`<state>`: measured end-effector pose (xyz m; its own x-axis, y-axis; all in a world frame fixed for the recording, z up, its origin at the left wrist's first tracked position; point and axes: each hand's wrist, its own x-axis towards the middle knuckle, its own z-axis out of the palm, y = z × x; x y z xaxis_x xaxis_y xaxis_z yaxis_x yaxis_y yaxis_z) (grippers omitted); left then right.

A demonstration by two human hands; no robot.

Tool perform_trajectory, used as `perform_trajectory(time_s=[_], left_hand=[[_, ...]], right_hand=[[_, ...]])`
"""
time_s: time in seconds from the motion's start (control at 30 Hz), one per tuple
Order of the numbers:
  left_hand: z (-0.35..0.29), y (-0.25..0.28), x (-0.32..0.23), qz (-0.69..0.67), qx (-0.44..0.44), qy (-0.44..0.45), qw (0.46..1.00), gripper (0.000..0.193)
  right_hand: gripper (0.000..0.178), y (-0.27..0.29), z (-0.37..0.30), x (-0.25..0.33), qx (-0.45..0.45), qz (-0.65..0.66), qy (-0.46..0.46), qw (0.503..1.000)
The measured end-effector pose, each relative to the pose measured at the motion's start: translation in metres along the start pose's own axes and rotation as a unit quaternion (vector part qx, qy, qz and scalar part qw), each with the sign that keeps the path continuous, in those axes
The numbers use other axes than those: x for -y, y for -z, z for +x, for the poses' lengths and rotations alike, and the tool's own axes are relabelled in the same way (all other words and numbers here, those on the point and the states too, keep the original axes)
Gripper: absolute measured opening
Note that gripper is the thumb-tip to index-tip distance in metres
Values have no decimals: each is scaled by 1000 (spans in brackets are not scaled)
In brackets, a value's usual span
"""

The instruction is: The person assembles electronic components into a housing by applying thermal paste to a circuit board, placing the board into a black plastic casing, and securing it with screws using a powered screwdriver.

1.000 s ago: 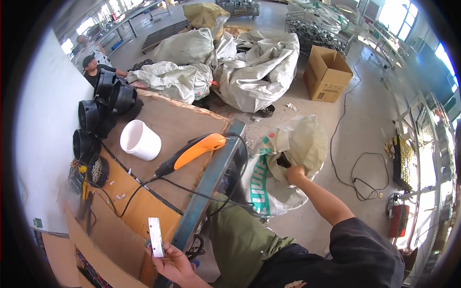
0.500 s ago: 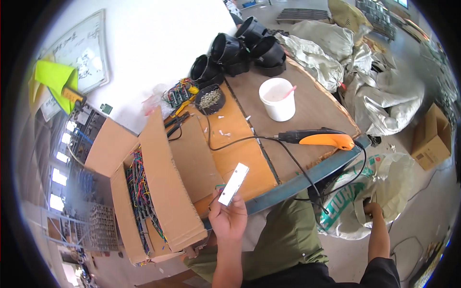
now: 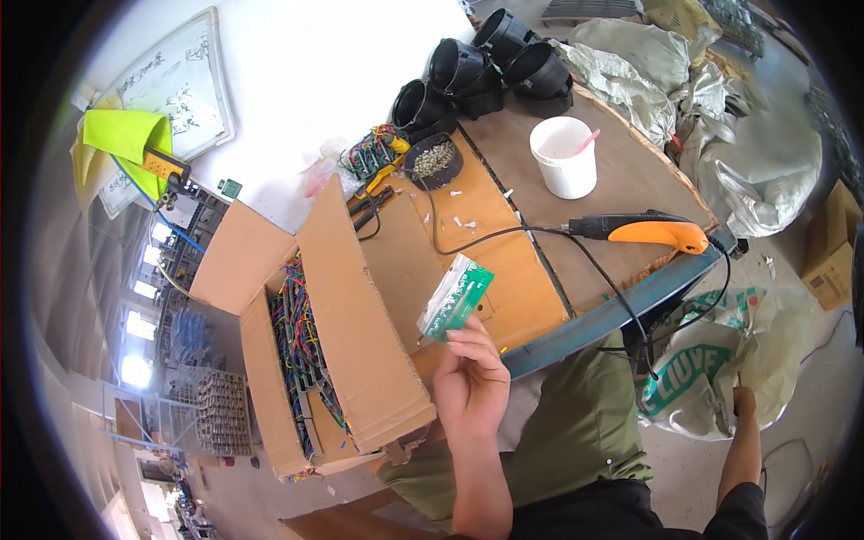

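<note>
My left hand (image 3: 472,378), raised over the front edge of the table, pinches a green circuit board (image 3: 459,300) with a white strip along one side. The board is tilted, and its green face shows. Down at the right, my right hand (image 3: 744,401) reaches into the mouth of a white woven sack (image 3: 677,396) with green print. Its fingers are hidden there, so what they touch cannot be seen. Left of my left hand stands an open cardboard box (image 3: 353,328) packed with boards and coloured wires (image 3: 301,328).
On the table lie an orange-and-black corded power tool (image 3: 643,232), a white bucket (image 3: 565,171), a black bowl of small metal parts (image 3: 434,160), pliers (image 3: 369,211) and a bundle of wired boards (image 3: 371,155). Black round housings (image 3: 459,67) stand behind. Its cable hangs over the table's blue edge (image 3: 612,317).
The circuit board has turned in my left hand, from its white strip to its green face. The whole view has shifted a little. My right hand is still at the sack.
</note>
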<state>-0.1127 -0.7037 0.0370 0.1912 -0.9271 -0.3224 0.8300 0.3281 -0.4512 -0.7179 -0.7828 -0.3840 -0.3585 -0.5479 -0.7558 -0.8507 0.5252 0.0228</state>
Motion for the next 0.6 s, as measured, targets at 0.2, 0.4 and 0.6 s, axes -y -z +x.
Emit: perform_trajectory(time_s=[0.2, 0.4, 0.6], left_hand=[[-1, -4, 8, -45, 0, 60, 997, 23], [-8, -2, 1, -53, -5, 55, 997, 22], [0, -2, -1, -48, 1, 100, 994, 22]], right_hand=[[36, -41, 48, -30, -68, -139, 107, 982], [38, -62, 51, -43, -86, 188, 160, 965], [32, -82, 81, -68, -274, 51, 159, 947]])
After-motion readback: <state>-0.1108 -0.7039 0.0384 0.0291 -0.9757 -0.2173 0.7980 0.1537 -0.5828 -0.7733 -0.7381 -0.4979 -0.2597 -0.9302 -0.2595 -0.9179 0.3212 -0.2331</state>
